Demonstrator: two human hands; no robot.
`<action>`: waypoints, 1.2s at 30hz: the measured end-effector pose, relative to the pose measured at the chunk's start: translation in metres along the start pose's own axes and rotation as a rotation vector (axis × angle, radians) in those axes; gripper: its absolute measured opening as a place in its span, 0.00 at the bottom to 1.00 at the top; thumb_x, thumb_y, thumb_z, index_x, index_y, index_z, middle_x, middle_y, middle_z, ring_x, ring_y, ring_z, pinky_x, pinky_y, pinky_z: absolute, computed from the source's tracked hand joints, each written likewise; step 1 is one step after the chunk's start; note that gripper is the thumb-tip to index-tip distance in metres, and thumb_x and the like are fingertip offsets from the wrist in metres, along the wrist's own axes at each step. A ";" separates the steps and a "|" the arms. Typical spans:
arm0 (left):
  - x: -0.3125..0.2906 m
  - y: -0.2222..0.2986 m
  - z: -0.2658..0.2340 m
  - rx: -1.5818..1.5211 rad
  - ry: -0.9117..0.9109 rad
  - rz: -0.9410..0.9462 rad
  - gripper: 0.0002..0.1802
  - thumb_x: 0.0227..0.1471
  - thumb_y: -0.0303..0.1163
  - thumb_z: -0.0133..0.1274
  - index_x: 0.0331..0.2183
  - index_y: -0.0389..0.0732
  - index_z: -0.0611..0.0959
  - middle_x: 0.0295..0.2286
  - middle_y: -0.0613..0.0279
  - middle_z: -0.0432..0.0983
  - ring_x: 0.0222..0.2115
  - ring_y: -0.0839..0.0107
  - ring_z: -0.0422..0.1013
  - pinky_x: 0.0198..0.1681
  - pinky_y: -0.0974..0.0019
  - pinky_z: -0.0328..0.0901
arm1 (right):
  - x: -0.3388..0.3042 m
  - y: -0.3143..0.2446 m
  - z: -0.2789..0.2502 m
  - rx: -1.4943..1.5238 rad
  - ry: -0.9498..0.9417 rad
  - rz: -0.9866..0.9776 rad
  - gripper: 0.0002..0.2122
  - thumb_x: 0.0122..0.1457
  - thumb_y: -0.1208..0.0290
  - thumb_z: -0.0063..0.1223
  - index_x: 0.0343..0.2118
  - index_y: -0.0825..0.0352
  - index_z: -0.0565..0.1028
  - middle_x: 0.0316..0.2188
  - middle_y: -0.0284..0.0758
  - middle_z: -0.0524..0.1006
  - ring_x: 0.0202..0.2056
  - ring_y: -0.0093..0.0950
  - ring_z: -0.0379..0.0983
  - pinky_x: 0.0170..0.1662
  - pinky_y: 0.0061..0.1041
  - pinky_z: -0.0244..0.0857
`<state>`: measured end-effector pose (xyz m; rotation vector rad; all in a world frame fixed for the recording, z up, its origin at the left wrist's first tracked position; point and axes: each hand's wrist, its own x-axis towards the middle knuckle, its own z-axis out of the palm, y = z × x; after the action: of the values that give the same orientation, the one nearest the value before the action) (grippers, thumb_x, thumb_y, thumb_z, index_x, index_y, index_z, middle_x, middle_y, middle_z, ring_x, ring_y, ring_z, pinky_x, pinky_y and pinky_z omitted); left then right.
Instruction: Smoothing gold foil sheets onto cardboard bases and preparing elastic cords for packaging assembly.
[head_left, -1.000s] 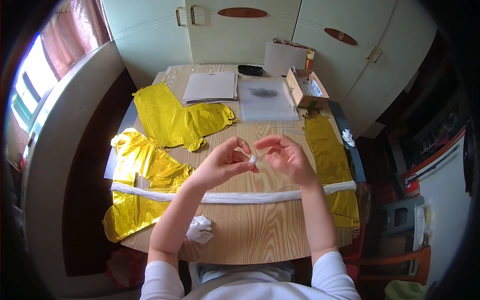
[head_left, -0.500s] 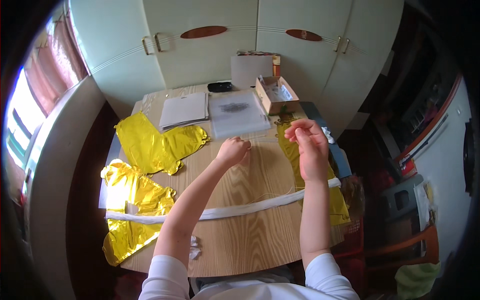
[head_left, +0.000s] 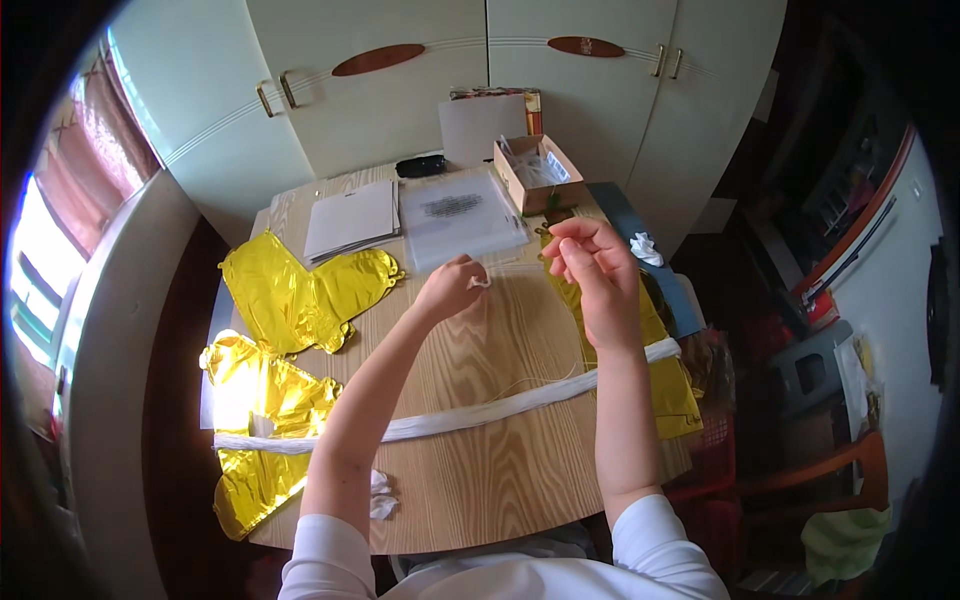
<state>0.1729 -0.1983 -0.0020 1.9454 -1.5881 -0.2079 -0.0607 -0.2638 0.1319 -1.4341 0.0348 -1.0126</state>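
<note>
My left hand [head_left: 453,288] is closed above the middle of the wooden table [head_left: 490,470], fingertips pressed together and partly hidden. My right hand [head_left: 603,280] is raised over a flat gold foil piece [head_left: 680,400] on the right, its thumb and fingers drawn into a pinch. What either hand holds is too small to make out. A faint thin line shows between them. Across the table lies a long bundle of white thread [head_left: 480,418], passing behind my forearms, with a few loose strands. On the left are two more gold foil pieces [head_left: 290,295], like deflated balloons.
Grey-white sheets [head_left: 350,222], a clear plastic sheet [head_left: 465,235], a black tray [head_left: 420,166] and a cardboard box [head_left: 550,192] with plastic bags stand toward the back. Crumpled white tissue [head_left: 381,496] lies near the front edge; another crumpled piece [head_left: 646,249] lies at right.
The view has shifted slightly, so the table items sit a little further left. Both hands keep nearly the same closed poses; the left is turned slightly.
</note>
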 end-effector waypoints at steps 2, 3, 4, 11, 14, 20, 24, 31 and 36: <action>-0.008 0.016 -0.017 0.034 0.023 0.016 0.12 0.45 0.30 0.57 0.37 0.44 0.80 0.36 0.55 0.73 0.37 0.53 0.72 0.42 0.57 0.68 | -0.001 0.001 -0.003 -0.010 -0.008 0.025 0.07 0.62 0.72 0.49 0.40 0.68 0.74 0.30 0.29 0.75 0.31 0.14 0.69 0.35 0.14 0.63; -0.016 0.020 -0.027 0.024 0.034 0.012 0.13 0.46 0.30 0.57 0.37 0.43 0.79 0.36 0.54 0.72 0.37 0.53 0.72 0.41 0.57 0.68 | -0.001 0.002 -0.001 -0.037 -0.015 0.037 0.07 0.62 0.71 0.50 0.40 0.67 0.74 0.30 0.28 0.75 0.31 0.14 0.69 0.35 0.13 0.63; -0.027 0.022 -0.036 0.013 0.043 0.002 0.14 0.46 0.31 0.57 0.38 0.42 0.79 0.36 0.54 0.72 0.37 0.53 0.72 0.41 0.57 0.68 | -0.002 0.004 0.003 -0.062 -0.026 0.054 0.07 0.62 0.71 0.50 0.40 0.67 0.74 0.29 0.28 0.75 0.31 0.13 0.69 0.34 0.13 0.63; -0.118 0.070 -0.105 -0.086 0.057 0.042 0.12 0.49 0.31 0.59 0.37 0.41 0.79 0.32 0.59 0.74 0.32 0.66 0.73 0.26 0.67 0.69 | -0.018 0.031 0.040 -0.820 -0.842 0.226 0.06 0.54 0.75 0.55 0.34 0.66 0.80 0.32 0.34 0.79 0.33 0.27 0.75 0.38 0.25 0.68; -0.141 0.085 -0.122 -0.122 0.089 -0.010 0.10 0.49 0.30 0.59 0.35 0.39 0.80 0.30 0.58 0.76 0.30 0.65 0.74 0.29 0.66 0.70 | -0.034 0.064 0.054 -0.997 -1.131 0.339 0.07 0.51 0.77 0.54 0.34 0.65 0.80 0.34 0.35 0.79 0.35 0.31 0.76 0.39 0.29 0.69; -0.157 0.075 -0.132 -0.148 0.187 0.020 0.08 0.49 0.28 0.59 0.35 0.41 0.81 0.29 0.63 0.78 0.31 0.72 0.75 0.32 0.69 0.67 | -0.042 0.086 0.042 -1.229 -1.228 0.516 0.07 0.46 0.79 0.53 0.29 0.63 0.79 0.30 0.34 0.79 0.34 0.31 0.76 0.37 0.30 0.68; -0.156 0.068 -0.133 -0.152 0.199 0.029 0.07 0.49 0.28 0.58 0.34 0.42 0.82 0.29 0.64 0.78 0.31 0.73 0.75 0.30 0.71 0.66 | -0.041 0.087 0.039 -1.254 -1.253 0.624 0.04 0.43 0.79 0.53 0.23 0.64 0.77 0.29 0.33 0.78 0.32 0.31 0.75 0.34 0.29 0.68; -0.153 0.074 -0.130 -0.213 0.122 0.013 0.07 0.50 0.28 0.57 0.34 0.39 0.81 0.29 0.59 0.78 0.31 0.69 0.76 0.32 0.68 0.69 | -0.037 0.097 0.032 -1.123 -1.283 0.648 0.01 0.42 0.77 0.55 0.21 0.66 0.76 0.27 0.35 0.77 0.31 0.31 0.75 0.33 0.29 0.67; -0.146 0.072 -0.102 -0.232 0.065 0.066 0.10 0.50 0.30 0.57 0.36 0.38 0.82 0.31 0.54 0.79 0.33 0.63 0.76 0.37 0.63 0.70 | -0.026 0.084 0.021 -0.813 -1.060 0.347 0.06 0.44 0.74 0.57 0.28 0.66 0.76 0.24 0.35 0.79 0.26 0.28 0.75 0.30 0.26 0.68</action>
<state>0.1230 -0.0326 0.0825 1.7037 -1.5117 -0.2854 -0.0182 -0.2473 0.0538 -2.4488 -0.0879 0.1901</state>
